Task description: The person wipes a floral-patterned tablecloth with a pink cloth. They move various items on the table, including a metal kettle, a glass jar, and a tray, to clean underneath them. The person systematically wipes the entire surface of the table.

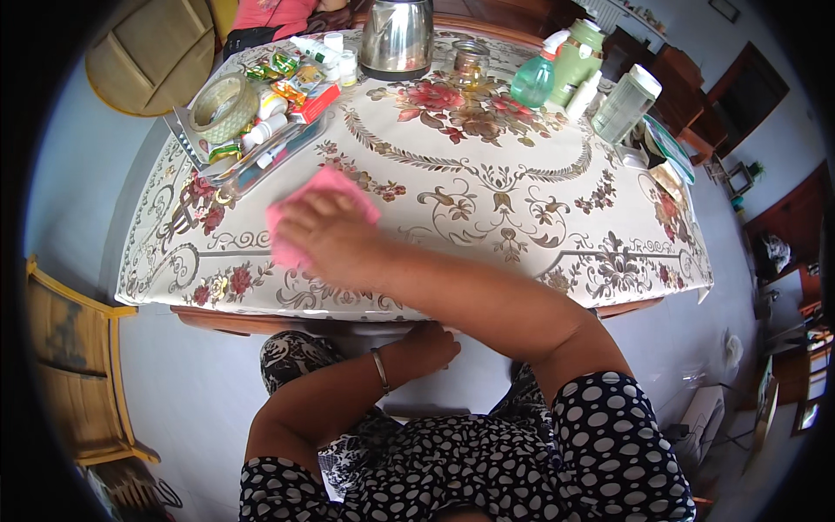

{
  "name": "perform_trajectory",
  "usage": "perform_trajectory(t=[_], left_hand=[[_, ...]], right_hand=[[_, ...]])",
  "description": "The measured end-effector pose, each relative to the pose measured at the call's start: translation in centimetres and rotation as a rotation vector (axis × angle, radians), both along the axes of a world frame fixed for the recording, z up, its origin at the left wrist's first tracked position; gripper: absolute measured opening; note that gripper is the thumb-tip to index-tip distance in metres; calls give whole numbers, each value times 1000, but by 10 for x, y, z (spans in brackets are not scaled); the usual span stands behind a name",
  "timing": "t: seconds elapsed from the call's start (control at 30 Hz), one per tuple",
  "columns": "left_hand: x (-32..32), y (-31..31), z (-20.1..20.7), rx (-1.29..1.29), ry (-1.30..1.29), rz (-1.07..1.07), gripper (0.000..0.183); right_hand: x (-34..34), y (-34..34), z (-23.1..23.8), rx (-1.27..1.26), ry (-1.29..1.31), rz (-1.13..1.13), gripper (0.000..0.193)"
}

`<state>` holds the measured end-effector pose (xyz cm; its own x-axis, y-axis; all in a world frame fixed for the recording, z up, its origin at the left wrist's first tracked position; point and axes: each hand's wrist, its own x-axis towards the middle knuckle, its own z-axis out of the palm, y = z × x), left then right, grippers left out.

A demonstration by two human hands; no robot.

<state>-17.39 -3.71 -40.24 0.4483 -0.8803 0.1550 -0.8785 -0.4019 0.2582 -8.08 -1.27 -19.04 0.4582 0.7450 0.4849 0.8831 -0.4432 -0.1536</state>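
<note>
My right arm reaches across to the left over the table, and my right hand (326, 235) presses down on a pink cloth (335, 181). The cloth lies on the flowered tablecloth (470, 204) and spreads out beyond my fingers. Below the table's near edge, in front of my body, is my left hand (426, 352), a bangle on its wrist. Its fingers are curled in, and nothing shows in them. Just beyond the pink cloth, a clear plastic tray (270, 161) holds small bottles and packets.
A roll of tape (223, 108) sits among the packets. Toward the back stand a steel kettle (397, 39) and a glass jar (470, 63). At the right are a green spray bottle (534, 80), a green flask (577, 61) and a clear lidded container (628, 104). A person (271, 16) is at the far side.
</note>
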Motion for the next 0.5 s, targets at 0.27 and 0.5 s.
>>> perform_trajectory(t=[0.27,0.5], left_hand=[[-12,1,106,311,151,-85,28],[-28,4,130,190,314,-132,28]], right_hand=[[27,-131,11,-14,-9,-153,54],[15,-378,-3,97,-164,-752,38]])
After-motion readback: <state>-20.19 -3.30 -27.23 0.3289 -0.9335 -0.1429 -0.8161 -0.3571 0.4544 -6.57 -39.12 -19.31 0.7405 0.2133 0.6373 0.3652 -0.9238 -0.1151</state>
